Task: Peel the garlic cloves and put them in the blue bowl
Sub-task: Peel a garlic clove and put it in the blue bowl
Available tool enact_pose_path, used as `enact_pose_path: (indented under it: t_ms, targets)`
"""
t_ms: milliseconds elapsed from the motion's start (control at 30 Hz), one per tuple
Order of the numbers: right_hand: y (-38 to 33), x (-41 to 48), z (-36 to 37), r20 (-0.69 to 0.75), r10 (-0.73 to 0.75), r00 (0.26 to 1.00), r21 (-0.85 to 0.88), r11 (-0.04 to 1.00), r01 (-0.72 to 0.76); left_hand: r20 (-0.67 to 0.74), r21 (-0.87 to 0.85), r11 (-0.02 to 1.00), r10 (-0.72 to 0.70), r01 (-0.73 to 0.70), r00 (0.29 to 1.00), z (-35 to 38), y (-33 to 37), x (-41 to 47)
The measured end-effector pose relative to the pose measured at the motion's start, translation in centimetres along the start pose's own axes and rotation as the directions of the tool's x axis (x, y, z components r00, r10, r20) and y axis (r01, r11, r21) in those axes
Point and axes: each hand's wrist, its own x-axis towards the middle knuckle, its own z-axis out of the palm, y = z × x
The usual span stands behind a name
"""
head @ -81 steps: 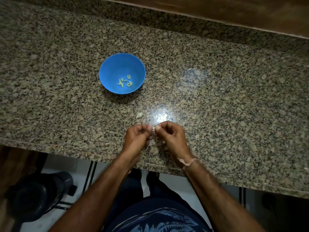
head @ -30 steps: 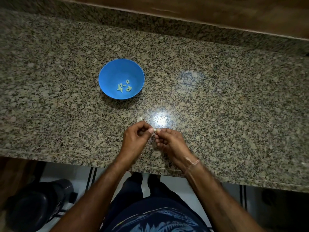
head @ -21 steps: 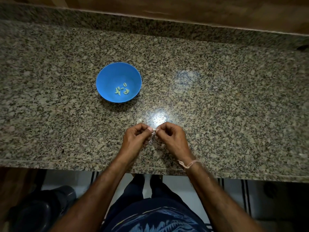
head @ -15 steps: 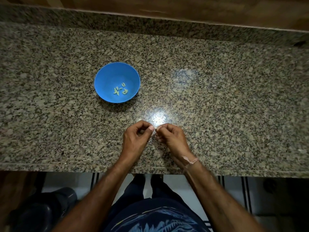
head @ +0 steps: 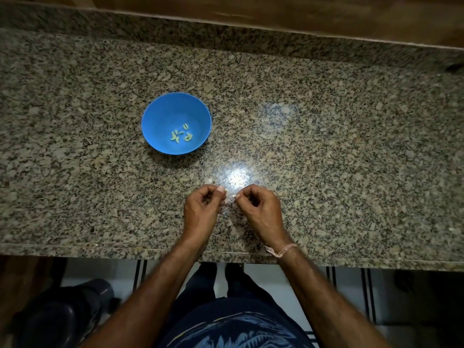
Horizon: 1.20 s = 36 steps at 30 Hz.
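Pinching a small pale garlic clove (head: 229, 195) between them, the left hand (head: 202, 212) and the right hand (head: 259, 212) meet fingertip to fingertip low over the granite counter (head: 351, 159). On each hand the thumb and forefinger are closed together on the clove, while the other fingers curl loosely into the palm. The clove itself is mostly hidden by the fingertips (only a sliver of pale colour shows in the gap), so whether its skin is on or partly off cannot be told.

Just beyond the left hand's knuckles a small pale scrap (head: 209, 181) lies on the stone; it could be peel or another clove, too small to say. Near it, a bright glare of light (head: 236, 177) sits on the polished surface.

Farther back and to the left, well apart from the hands, stands the blue bowl (head: 160, 114), upright on the counter. A few peeled cloves (head: 181, 133), pale yellow-green, lie in a loose cluster at its bottom.

A thin thread band (head: 282, 251) circles the right wrist, at the counter's front edge. Both forearms are bare. Below the edge the person's dark patterned clothing (head: 233, 327) shows, and a dark rounded object (head: 62, 315) sits on the floor to the left.
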Motion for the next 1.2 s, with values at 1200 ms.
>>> enact_pose_path:
  t_ms: [1200]
  targets:
    - [2.4,0.3,-1.4,0.254,-0.267,0.929,-0.38,0.856,0.35,-0.25,0.502,0.856,0.283,-0.126,0.926,-3.9,-2.6,0.5]
